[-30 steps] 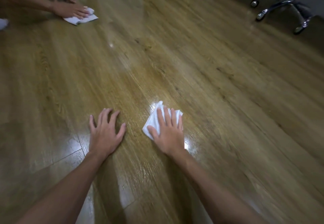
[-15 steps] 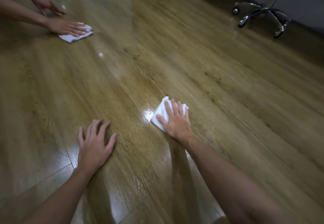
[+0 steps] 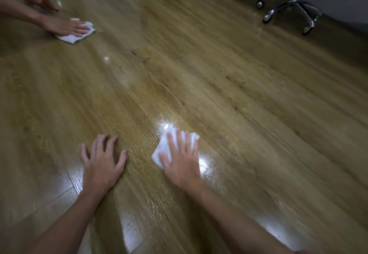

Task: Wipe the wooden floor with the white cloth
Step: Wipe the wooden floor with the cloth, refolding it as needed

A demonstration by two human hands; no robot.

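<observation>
A folded white cloth (image 3: 163,148) lies on the glossy wooden floor (image 3: 219,94) in front of me. My right hand (image 3: 182,161) presses flat on it with straight, spread fingers that cover most of it. My left hand (image 3: 102,161) rests on the bare boards to the left of the cloth, fingers spread and straight, holding nothing. Both my forearms reach in from the bottom edge.
At the far left another person's hand (image 3: 65,28) presses a second white cloth (image 3: 75,36) on the floor, with their other hand (image 3: 44,3) behind it. A chrome wheeled chair base (image 3: 288,11) stands at the far right by a dark wall.
My right hand has slid the cloth back toward me and a little left after reaching farther out half a second ago. My left hand stays planted. The other person's cloth has moved slightly.
</observation>
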